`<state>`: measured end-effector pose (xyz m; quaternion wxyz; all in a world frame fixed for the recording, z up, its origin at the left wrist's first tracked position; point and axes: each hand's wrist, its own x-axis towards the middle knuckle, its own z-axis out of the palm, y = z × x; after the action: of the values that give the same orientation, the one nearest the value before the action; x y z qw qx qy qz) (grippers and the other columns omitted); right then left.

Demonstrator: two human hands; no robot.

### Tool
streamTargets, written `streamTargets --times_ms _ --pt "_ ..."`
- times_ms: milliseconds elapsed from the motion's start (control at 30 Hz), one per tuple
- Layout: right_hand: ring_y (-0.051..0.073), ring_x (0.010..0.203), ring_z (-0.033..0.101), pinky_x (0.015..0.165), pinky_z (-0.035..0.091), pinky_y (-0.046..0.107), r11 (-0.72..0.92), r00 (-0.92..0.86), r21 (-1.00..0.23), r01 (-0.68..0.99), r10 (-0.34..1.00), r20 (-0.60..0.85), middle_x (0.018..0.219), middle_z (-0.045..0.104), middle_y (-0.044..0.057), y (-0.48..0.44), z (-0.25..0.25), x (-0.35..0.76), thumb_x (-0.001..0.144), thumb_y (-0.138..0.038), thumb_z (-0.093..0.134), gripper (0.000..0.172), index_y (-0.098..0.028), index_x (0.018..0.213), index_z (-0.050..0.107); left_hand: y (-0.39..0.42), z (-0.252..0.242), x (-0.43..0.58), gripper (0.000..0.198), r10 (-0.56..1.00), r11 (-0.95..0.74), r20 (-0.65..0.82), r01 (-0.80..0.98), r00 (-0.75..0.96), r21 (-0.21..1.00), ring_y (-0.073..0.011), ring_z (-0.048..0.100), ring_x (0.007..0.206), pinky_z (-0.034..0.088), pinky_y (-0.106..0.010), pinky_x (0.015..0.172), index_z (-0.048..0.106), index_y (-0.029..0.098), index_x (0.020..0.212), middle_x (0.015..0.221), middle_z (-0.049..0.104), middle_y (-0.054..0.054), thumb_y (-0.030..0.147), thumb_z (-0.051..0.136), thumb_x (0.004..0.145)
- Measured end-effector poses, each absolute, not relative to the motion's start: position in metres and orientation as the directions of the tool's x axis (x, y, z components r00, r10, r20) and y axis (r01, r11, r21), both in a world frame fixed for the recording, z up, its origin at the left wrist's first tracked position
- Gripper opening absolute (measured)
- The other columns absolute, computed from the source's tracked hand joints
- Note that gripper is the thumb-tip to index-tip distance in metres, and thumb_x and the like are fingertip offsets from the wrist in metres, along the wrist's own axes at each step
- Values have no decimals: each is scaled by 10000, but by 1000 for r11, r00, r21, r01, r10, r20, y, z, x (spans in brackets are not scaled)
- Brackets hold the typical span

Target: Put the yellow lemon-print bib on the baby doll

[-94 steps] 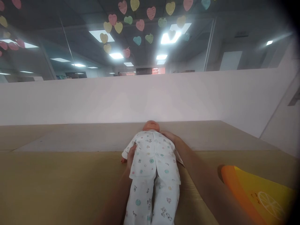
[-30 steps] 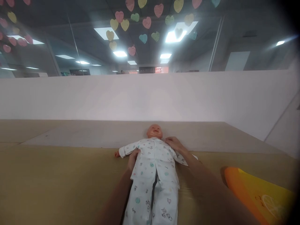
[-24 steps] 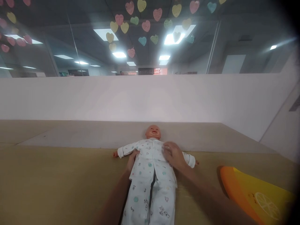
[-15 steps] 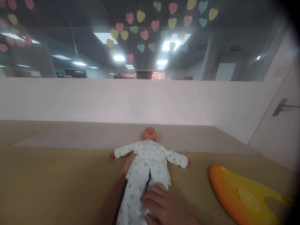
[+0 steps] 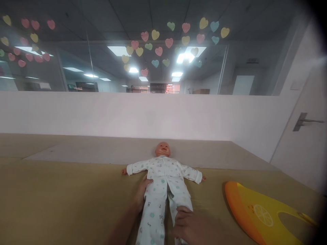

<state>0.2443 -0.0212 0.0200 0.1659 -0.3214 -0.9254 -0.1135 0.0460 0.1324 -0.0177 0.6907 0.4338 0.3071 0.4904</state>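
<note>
A baby doll [image 5: 163,149] lies on its back with both arms spread out. It wears a white printed pyjama jacket [image 5: 159,170] and matching trousers [image 5: 153,217]. At the jacket's left side my left hand [image 5: 143,192] grips the doll by the waist, thumb on the cloth and the other fingers mostly hidden. My right hand [image 5: 186,223] is on the trouser leg at the right, its fingers curled round the cloth at knee height. The lower ends of the legs run out of view.
A yellow-orange cushion-like piece with a citrus slice print [image 5: 245,207] lies to the right on the tan mat [image 5: 63,204]. Behind stands a white low wall [image 5: 127,114] below glass with heart-shaped notes. A door handle [image 5: 302,121] is at the far right.
My right hand has shifted right, and the doll's legs now show a wider gap between them. My left hand stays at the doll's waist. The camera view has tilted slightly up.
</note>
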Motion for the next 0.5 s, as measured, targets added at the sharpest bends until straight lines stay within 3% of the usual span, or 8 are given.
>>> streamTargets --times_ms 133,300,400,500 --pt "121 729 588 778 462 264 750 -719 108 653 568 401 698 657 -46 -26 12 246 890 -451 600 263 -224 761 620 112 -16 47 600 927 186 -23 -408 373 894 -300 616 1130 464 -419 953 514 294 1354 1225 678 -60 298 635 767" --pt "201 1064 605 870 509 305 681 -592 117 723 523 614 1110 679 22 -40 -6 258 888 -412 612 174 -240 900 636 91 -15 40 662 926 142 16 -390 376 910 -293 553 1236 423 -427 1035 436 290 1419 1363 594 -59 282 617 782" --pt "258 1205 562 931 525 354 628 -530 81 774 573 625 1238 640 92 -55 -27 275 871 -498 602 317 -252 1068 626 82 -14 31 673 930 71 48 -306 366 949 -286 442 1345 341 -430 1113 444 304 1414 1463 497 -28 235 588 761" --pt "281 1264 531 976 514 386 533 -367 -69 843 665 650 1345 578 121 -70 -56 287 849 -559 597 463 -283 1219 568 77 -10 22 732 942 -7 54 -139 331 990 -284 311 1427 228 -439 1173 480 316 1390 1518 423 5 165 576 680"
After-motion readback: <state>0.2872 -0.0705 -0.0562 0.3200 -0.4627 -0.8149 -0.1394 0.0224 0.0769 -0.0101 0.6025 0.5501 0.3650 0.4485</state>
